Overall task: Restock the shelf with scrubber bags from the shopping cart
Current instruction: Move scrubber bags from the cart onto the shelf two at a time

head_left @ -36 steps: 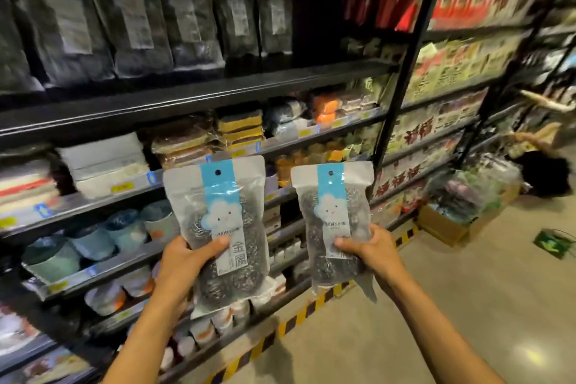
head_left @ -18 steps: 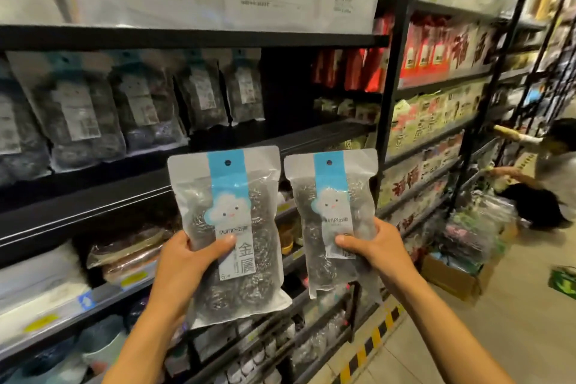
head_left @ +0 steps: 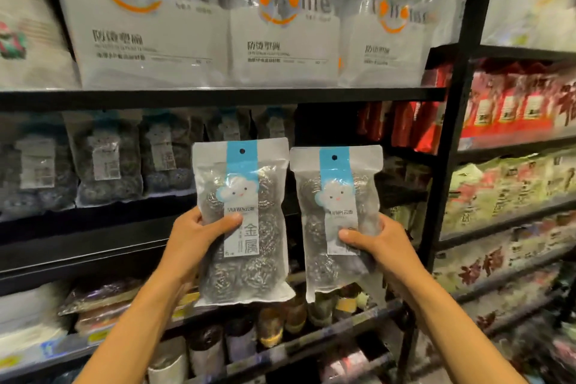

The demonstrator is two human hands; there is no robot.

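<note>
I hold two clear scrubber bags upright, side by side, each with a blue strip, a cloud label and steel scrubbers inside. My left hand (head_left: 194, 238) grips the left scrubber bag (head_left: 243, 262) at its left edge. My right hand (head_left: 378, 243) grips the right scrubber bag (head_left: 324, 227) at its right edge. Both bags are level with the dark shelf (head_left: 93, 227) where several matching scrubber bags (head_left: 107, 165) stand in a row to the left. The shelf space straight behind my two bags is dark. The shopping cart is out of view.
Large white bags (head_left: 146, 28) fill the shelf above. A black upright post (head_left: 448, 146) divides this bay from the one on the right with red packs (head_left: 511, 103). Lower shelves carry sponges (head_left: 103, 299) and small cups (head_left: 268, 324).
The view has tilted upward and both hands have lifted the bags, from the lower shelves up to the shelf with the scrubber bags. The grips are unchanged.
</note>
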